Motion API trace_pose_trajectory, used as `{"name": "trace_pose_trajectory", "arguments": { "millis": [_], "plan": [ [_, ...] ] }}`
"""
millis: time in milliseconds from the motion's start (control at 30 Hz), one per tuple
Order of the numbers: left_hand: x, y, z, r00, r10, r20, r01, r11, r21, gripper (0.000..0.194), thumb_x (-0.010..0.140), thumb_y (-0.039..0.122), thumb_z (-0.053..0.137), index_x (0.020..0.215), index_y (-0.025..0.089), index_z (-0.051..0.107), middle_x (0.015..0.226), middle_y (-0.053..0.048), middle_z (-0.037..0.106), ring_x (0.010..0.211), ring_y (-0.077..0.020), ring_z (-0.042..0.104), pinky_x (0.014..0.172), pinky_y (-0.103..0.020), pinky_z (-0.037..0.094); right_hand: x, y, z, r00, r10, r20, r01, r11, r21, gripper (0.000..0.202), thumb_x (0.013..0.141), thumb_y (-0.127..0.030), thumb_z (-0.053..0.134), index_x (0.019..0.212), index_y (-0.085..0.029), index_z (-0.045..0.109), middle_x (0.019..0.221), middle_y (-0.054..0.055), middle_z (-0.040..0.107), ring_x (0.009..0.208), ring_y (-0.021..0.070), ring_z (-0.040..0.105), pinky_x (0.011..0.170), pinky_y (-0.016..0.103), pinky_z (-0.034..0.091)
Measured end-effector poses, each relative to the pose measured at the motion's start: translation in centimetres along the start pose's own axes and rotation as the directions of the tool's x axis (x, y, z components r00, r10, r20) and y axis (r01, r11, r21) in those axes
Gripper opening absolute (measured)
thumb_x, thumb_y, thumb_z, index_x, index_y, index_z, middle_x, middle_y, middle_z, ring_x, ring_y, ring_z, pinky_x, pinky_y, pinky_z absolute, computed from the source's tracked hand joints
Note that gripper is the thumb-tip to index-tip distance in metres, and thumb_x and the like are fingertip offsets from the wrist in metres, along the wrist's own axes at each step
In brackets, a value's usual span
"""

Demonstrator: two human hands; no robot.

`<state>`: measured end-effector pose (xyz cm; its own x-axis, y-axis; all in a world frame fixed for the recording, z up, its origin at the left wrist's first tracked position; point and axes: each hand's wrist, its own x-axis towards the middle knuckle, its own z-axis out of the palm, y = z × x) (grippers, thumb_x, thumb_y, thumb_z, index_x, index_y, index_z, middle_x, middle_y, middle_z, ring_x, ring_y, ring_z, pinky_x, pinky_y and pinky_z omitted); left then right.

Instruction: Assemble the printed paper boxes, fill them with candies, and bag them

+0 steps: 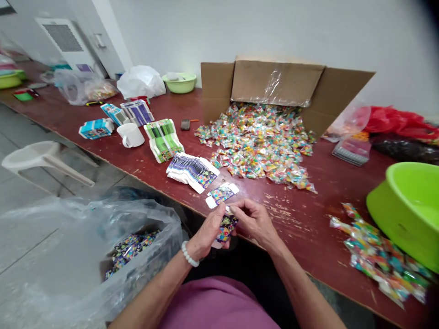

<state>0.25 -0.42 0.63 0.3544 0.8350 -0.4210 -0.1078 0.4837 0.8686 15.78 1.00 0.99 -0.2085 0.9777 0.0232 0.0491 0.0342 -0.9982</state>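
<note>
My left hand (pixel 210 230), with a beaded bracelet at the wrist, is wrapped round a small dark patterned box (pixel 227 227). My right hand (pixel 253 220) pinches at the box's top end, where a white flap shows between the fingertips. Just beyond the hands a flat carton (pixel 222 194) lies near the table edge. Behind it is a fanned stack of dark purple cartons (pixel 192 170). A large heap of wrapped candies (pixel 257 141) spills from an open cardboard box (pixel 274 82).
The red table (pixel 288 210) also bears green cartons (pixel 164 139), a white mug (pixel 131 135), a green basin (pixel 408 210) and loose candies (pixel 384 260). Lower left, a clear plastic bag (pixel 68 256) holds filled boxes (pixel 132 249). A white stool (pixel 44 157) stands left.
</note>
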Motion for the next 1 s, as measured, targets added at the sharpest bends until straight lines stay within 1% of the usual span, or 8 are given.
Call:
{"name": "trace_pose_trajectory", "arguments": {
  "millis": [233, 367, 400, 500, 600, 700, 867, 1000],
  "plan": [
    [0.0, -1.4, 0.4, 0.999, -0.034, 0.01, 0.035, 0.99, -0.133, 0.075, 0.081, 0.079, 0.04, 0.124, 0.019, 0.056, 0.064, 0.0, 0.06, 0.039, -0.0116, 0.054, 0.036, -0.02, 0.042, -2.1, 0.9, 0.5, 0.992, -0.104, 0.068, 0.108, 0.992, -0.057, 0.022, 0.093, -0.04, 0.058, 0.092, -0.021, 0.069, 0.101, 0.006, 0.069, 0.068, 0.0148, 0.063, 0.055, 0.024, 0.051],
    [-0.3, -1.4, 0.5, 1.0, -0.003, 0.004, 0.003, 0.977, -0.215, 0.055, 0.086, 0.066, 0.05, 0.122, 0.024, 0.05, 0.071, 0.002, 0.061, 0.042, -0.012, 0.057, 0.039, -0.021, 0.043, 0.1, 1.8, -0.7, 0.989, -0.107, 0.103, 0.128, 0.967, -0.22, 0.026, 0.096, -0.039, 0.051, 0.096, -0.021, 0.069, 0.095, 0.004, 0.07, 0.074, 0.0163, 0.064, 0.064, 0.026, 0.052],
    [-0.4, -1.4, 0.5, 1.0, -0.001, -0.003, 0.0, 0.966, -0.26, 0.05, 0.087, 0.061, 0.055, 0.12, 0.024, 0.049, 0.074, 0.001, 0.062, 0.045, -0.0124, 0.058, 0.043, -0.022, 0.046, 1.4, 2.0, -1.4, 0.992, -0.104, 0.065, 0.119, 0.945, -0.306, 0.028, 0.097, -0.038, 0.047, 0.096, -0.021, 0.069, 0.092, 0.004, 0.07, 0.079, 0.0172, 0.065, 0.071, 0.027, 0.052],
    [-0.8, -2.0, 0.6, 0.996, -0.084, -0.027, 0.066, 0.91, -0.408, 0.038, 0.084, 0.048, 0.066, 0.108, 0.022, 0.052, 0.082, 0.0, 0.065, 0.059, -0.0143, 0.063, 0.055, -0.027, 0.052, 6.4, 3.0, -3.4, 0.946, -0.209, -0.246, 0.019, 0.796, -0.605, 0.02, 0.09, -0.031, 0.054, 0.098, -0.018, 0.067, 0.098, 0.007, 0.068, 0.089, 0.0207, 0.062, 0.08, 0.031, 0.048],
    [-1.4, -3.1, 0.6, 0.987, -0.158, -0.034, 0.123, 0.874, -0.469, 0.033, 0.081, 0.042, 0.071, 0.102, 0.018, 0.06, 0.086, -0.001, 0.065, 0.071, -0.0131, 0.062, 0.064, -0.024, 0.051, 10.6, 4.4, -4.3, 0.916, -0.223, -0.335, -0.056, 0.753, -0.655, 0.015, 0.08, -0.024, 0.062, 0.093, -0.017, 0.065, 0.102, 0.012, 0.064, 0.097, 0.0258, 0.058, 0.084, 0.035, 0.044],
    [-2.3, -3.8, -0.3, 0.99, -0.134, 0.039, 0.137, 0.881, -0.453, 0.035, 0.079, 0.036, 0.076, 0.106, 0.016, 0.065, 0.094, -0.003, 0.066, 0.079, -0.0117, 0.061, 0.074, -0.022, 0.049, 12.4, 5.5, -4.4, 0.895, -0.22, -0.387, -0.102, 0.743, -0.661, 0.004, 0.078, -0.021, 0.063, 0.081, -0.019, 0.063, 0.101, 0.012, 0.063, 0.096, 0.0265, 0.056, 0.082, 0.035, 0.042],
    [-3.4, -2.4, -3.9, 0.985, -0.153, 0.078, 0.167, 0.961, -0.22, 0.035, 0.061, 0.024, 0.088, 0.085, 0.013, 0.065, 0.074, -0.001, 0.063, 0.065, -0.0103, 0.058, 0.062, -0.02, 0.047, 11.2, 5.2, -5.9, 0.84, -0.229, -0.491, -0.124, 0.801, -0.586, 0.011, 0.084, -0.027, 0.056, 0.077, -0.019, 0.06, 0.089, 0.01, 0.065, 0.084, 0.0238, 0.058, 0.079, 0.035, 0.043],
    [-2.9, -0.2, -5.7, 0.994, -0.112, 0.013, 0.112, 0.976, -0.189, 0.052, 0.059, 0.019, 0.088, 0.105, 0.019, 0.062, 0.081, 0.0, 0.065, 0.066, -0.0145, 0.063, 0.055, -0.022, 0.051, 7.5, 3.3, -7.4, 0.816, -0.194, -0.545, -0.103, 0.878, -0.467, 0.025, 0.086, -0.042, 0.054, 0.082, -0.018, 0.061, 0.075, 0.003, 0.065, 0.067, 0.0178, 0.057, 0.067, 0.03, 0.046]
  ]
}}
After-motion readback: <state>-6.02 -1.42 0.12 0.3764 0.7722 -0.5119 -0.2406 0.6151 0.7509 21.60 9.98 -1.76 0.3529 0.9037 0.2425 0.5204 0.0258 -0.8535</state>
